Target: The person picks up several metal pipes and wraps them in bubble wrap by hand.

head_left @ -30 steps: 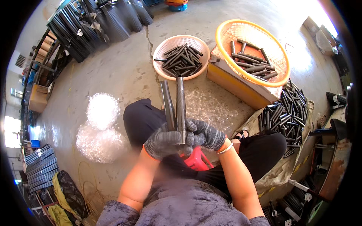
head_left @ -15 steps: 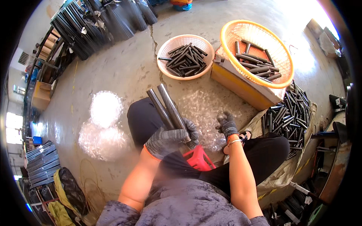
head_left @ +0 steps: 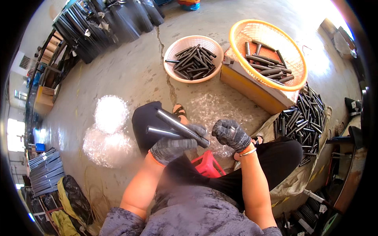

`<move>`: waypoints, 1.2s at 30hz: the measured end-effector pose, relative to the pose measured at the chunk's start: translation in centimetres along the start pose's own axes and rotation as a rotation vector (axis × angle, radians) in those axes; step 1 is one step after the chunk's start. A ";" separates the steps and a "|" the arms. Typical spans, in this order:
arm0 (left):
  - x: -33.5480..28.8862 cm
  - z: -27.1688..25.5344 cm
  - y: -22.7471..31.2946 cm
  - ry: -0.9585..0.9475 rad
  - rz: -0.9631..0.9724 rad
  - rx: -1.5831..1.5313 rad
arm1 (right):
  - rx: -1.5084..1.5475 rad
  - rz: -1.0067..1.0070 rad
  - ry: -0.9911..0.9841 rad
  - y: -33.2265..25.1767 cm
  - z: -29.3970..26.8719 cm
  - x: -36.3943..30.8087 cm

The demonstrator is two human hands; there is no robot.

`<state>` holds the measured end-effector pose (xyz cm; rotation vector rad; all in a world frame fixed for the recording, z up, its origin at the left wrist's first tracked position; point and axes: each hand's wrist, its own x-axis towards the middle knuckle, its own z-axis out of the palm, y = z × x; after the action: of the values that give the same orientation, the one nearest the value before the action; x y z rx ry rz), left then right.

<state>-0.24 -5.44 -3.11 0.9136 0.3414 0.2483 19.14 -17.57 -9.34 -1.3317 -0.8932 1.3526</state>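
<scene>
Two dark, shiny metal tubes lie in my left hand [head_left: 171, 149], which wears a grey knit glove with an orange cuff. One tube [head_left: 175, 122] rests uppermost, its near end pointing right past my fingers. The other tube [head_left: 159, 132] sticks out on the left, and my hand covers its rest. Just right of the tube ends is my right hand [head_left: 232, 135], gloved the same way and apart from the tubes. Its fingers are curled in; whatever they may hold is hidden.
Beyond my knees stands a pale basket [head_left: 169, 59] of short tubes. An orange-rimmed basket [head_left: 302, 67] with more tubes sits on a cardboard box [head_left: 252, 88]. Loose tubes [head_left: 303, 118] are heaped at right. Clear plastic bags [head_left: 108, 145] lie left; a red stool [head_left: 208, 167] is between my legs.
My left hand has tipped the tubes from steep to flatter, their near ends now pointing right. My right hand has moved left and slightly nearer the tubes, its fingers curled.
</scene>
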 end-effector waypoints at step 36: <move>2.1 0.4 5.4 0.460 0.437 -0.257 | 0.373 -0.107 0.281 1.1 2.9 3.2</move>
<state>1.50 -1.80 1.13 0.6614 0.5180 0.8930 16.42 -14.38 -10.84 -1.1302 -0.4856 1.1464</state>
